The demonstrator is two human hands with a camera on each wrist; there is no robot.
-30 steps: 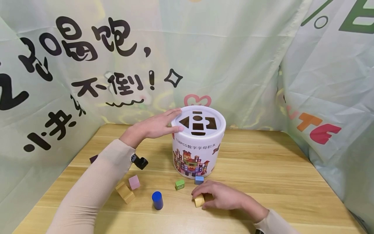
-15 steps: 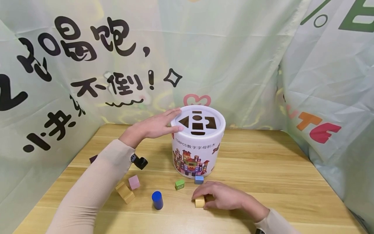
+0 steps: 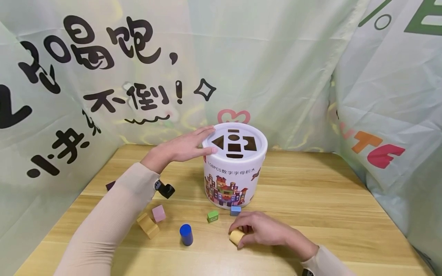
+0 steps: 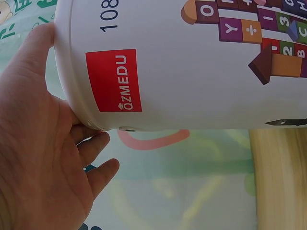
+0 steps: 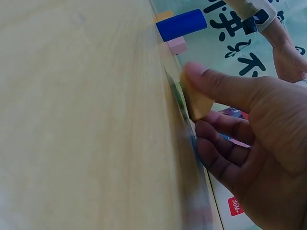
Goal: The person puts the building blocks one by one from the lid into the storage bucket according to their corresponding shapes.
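- Here, the wooden table (image 3: 310, 199) bears everything, with printed green sheeting (image 3: 276, 57) hung behind and to both sides.
- The white shape-sorter bucket (image 3: 235, 172) stands upright near the table's middle; its lid (image 3: 235, 142) shows dark cut-outs: triangle, circle, square, arch and slots.
- The left hand (image 3: 183, 147) rests flat against the lid's left rim, fingers straight, steadying the bucket rather than gripping it; the left wrist view shows the palm (image 4: 43, 158) against the bucket's wall.
- The right hand (image 3: 264, 230) lies on the table in front of the bucket and pinches a small yellow wooden block (image 3: 236, 236) between thumb and curled fingers, tilted and just coming off the surface.
- Loose pieces lie to its left: a blue cylinder (image 3: 186, 234) upright, a tan block (image 3: 147, 225), a pink cube (image 3: 159, 213), a green cube (image 3: 212, 216) and a light-blue cube (image 3: 235, 210) touching the bucket's base.
- Judging by this, the pick-up step is in hand; the next move seems to call for lifting the yellow block to the lid and turning it to match a cut-out.
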